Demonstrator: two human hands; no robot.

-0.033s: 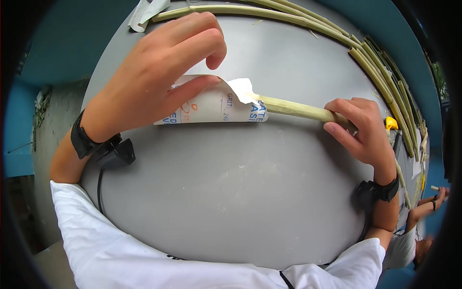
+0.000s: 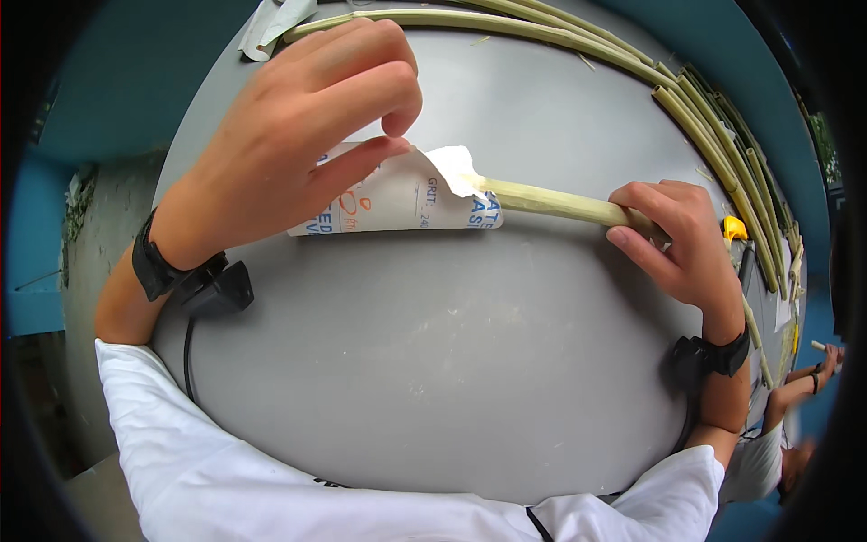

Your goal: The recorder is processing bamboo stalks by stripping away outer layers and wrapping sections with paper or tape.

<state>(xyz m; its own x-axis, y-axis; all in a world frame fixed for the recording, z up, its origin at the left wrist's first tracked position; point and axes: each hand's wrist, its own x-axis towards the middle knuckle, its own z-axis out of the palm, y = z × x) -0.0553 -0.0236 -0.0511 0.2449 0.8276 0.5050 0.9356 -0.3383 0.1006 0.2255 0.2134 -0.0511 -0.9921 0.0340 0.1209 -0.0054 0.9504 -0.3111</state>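
A pale green bamboo stick [image 2: 560, 202] runs across the middle of the table. My right hand [image 2: 668, 237] is closed round its right end. The left part of the stick passes into a curled sheet of sandpaper [image 2: 406, 197], its printed whitish back outward, and is hidden there. A torn white flap [image 2: 456, 170] stands up at the sheet's upper right edge. My left hand [image 2: 312, 126] is over the sheet's left part, thumb and curled forefinger meeting at its upper edge in a pinch. What lies under that palm is hidden.
Several bamboo sticks [image 2: 533, 34] lie along the table's far edge, and more [image 2: 722, 163] lie at the right. A yellow object [image 2: 734, 228] is near them. Folded pale paper [image 2: 271, 25] sits at the far left. A co-worker's hand [image 2: 826, 361] holds a pale stick at the right.
My left thumb and forefinger have come together at the sandpaper's upper edge. My right hand and the bamboo stick have barely moved.
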